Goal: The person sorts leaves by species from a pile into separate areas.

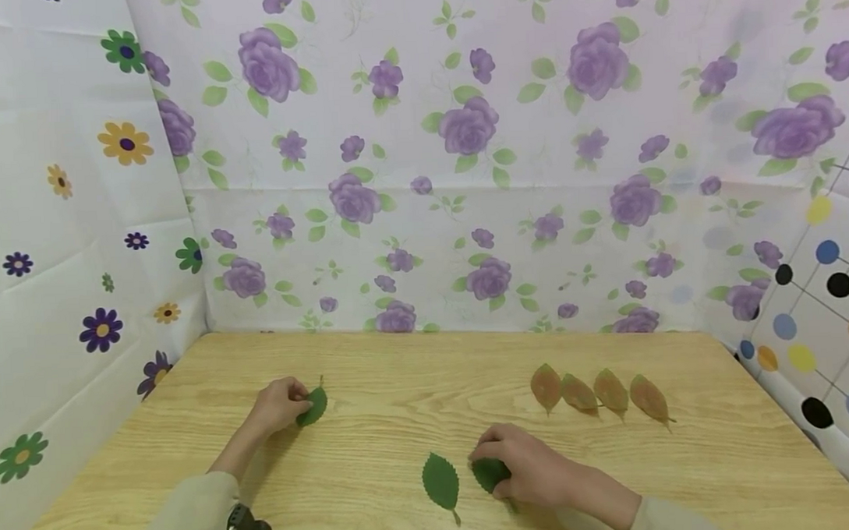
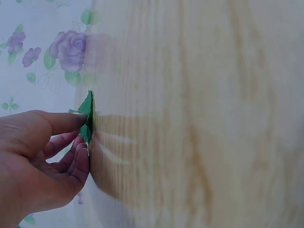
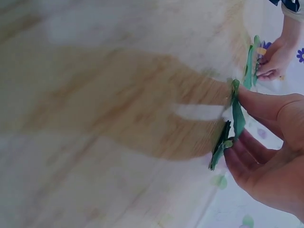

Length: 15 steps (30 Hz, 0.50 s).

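On the left side of the wooden table, my left hand (image 1: 278, 404) pinches a green leaf (image 1: 317, 407) with a serrated edge, its stem pointing away from me. The left wrist view shows the thumb of that hand (image 2: 42, 161) on the leaf (image 2: 87, 118), just at the table surface. Right of the middle, my right hand (image 1: 537, 464) holds another green leaf (image 1: 491, 473), partly covered by fingers and thumb. In the right wrist view that leaf (image 3: 237, 114) looks bent between the fingertips, with a darker leaf edge (image 3: 218, 147) beside the lower fingers.
A single green leaf (image 1: 441, 480) lies on the table (image 1: 375, 454) just left of my right hand. Several reddish-brown leaves (image 1: 579, 392) form a row farther back on the right. Flower-patterned cloth (image 1: 424, 242) stands behind the table, with patterned cloths on both sides.
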Motion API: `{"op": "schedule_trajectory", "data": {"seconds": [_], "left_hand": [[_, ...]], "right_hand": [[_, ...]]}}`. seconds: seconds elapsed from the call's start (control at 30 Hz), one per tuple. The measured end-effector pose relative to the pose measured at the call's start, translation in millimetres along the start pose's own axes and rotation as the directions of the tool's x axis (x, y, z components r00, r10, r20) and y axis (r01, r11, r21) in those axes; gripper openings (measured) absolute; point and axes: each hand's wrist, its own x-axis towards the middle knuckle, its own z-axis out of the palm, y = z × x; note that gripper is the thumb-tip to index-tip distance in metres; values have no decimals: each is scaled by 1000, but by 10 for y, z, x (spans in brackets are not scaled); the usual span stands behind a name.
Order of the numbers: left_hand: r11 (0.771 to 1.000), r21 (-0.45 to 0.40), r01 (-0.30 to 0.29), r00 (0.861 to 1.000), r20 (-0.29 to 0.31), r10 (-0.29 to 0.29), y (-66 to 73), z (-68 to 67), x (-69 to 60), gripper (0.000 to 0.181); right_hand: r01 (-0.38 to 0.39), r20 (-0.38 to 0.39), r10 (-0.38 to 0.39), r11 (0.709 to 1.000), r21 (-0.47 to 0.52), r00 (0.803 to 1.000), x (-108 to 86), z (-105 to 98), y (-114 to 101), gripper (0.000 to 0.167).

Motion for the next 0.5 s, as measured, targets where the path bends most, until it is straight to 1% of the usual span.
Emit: {"op": "schedule_trajectory", "data": {"seconds": [0.27,0.37,0.5], "left_hand": [[998,-59,27,1000,8,-27,-29,9,11,17],[996,-77,36,999,14,-35,-30,-2,10,18],[994,-94,46,999,23,-44,-30,-20,1,18]], "right_hand": [[30,-44,-27,998,59,999,-11,0,29,45],[18,-62,-12,994,105,998,-16,11,52,44],[-23,-61,36,980,196,998,-18,11,68,41]]}}
